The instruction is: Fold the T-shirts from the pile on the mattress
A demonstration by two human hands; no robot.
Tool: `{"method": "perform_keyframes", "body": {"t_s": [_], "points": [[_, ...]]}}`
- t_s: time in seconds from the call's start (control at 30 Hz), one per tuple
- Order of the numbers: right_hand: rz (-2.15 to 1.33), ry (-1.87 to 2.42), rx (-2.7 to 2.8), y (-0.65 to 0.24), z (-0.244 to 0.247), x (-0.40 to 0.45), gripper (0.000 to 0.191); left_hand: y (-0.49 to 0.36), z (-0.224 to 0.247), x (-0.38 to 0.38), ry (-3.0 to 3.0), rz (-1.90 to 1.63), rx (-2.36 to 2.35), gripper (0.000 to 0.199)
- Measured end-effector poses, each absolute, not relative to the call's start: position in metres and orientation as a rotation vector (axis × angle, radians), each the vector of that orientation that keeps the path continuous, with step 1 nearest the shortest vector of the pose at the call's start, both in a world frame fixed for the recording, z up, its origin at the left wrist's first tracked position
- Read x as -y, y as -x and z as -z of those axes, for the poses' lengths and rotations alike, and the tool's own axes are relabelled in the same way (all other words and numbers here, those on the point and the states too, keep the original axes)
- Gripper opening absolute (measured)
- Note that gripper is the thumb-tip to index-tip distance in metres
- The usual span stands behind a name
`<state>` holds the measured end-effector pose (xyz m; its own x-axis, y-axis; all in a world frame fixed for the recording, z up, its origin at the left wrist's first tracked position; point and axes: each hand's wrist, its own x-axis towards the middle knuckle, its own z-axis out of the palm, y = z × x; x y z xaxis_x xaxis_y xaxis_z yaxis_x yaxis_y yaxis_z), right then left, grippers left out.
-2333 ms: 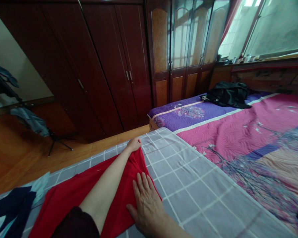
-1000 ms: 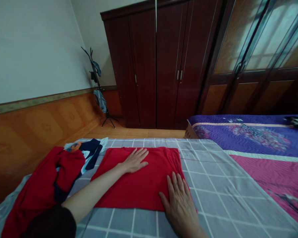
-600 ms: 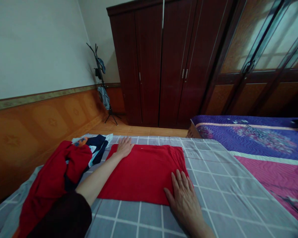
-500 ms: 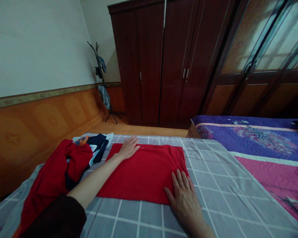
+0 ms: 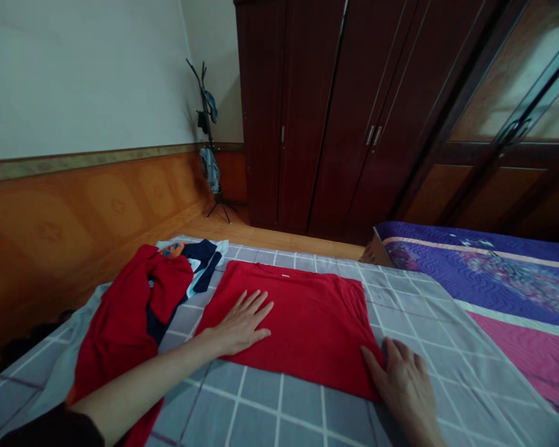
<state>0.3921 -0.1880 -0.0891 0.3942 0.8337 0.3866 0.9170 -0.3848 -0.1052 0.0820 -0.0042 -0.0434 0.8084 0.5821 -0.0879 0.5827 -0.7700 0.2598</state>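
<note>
- The red garment [image 5: 312,320] is laid flat on a grey checked cover [image 5: 447,347], its long axis directed crosswise, from beneath the left hand [image 5: 242,326] towards the right hand [image 5: 407,385].
- The left part of the garment is covered by the left hand, which is spread wide, palm down, with nothing seen to be grasped.
- The near right corner is met by the right hand, the nearer to the short right edge; its thumb is placed on the cloth and its fingers just outside the edge. Thumb and fingers are held apart; whether cloth is caught beneath cannot be told.
- A small white label [image 5: 285,275] is shown at the far edge, beyond the left hand and to its right.
- A rumpled clothes pile [image 5: 121,304] is situated left of the left hand, partly crossed by the left forearm [image 5: 153,379].
</note>
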Motion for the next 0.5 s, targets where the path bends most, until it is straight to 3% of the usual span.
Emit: {"method": "perform_keyframes", "body": {"t_s": [0.23,0.4,0.5], "points": [[0.072,2.404,1.448,-0.403,0.071,0.183,0.044,-0.017,0.046,0.025,-2.57,-0.102,-0.956,0.06],[-0.684,2.333,0.966,-0.392,0.053,0.169,0.039,-0.008,0.055,0.025,-2.439,-0.239,-1.022,0.058],[-0.897,2.11,0.78,-0.386,0.044,0.17,0.039,-0.008,0.055,0.023,-2.297,-0.379,-1.035,0.054]]}}
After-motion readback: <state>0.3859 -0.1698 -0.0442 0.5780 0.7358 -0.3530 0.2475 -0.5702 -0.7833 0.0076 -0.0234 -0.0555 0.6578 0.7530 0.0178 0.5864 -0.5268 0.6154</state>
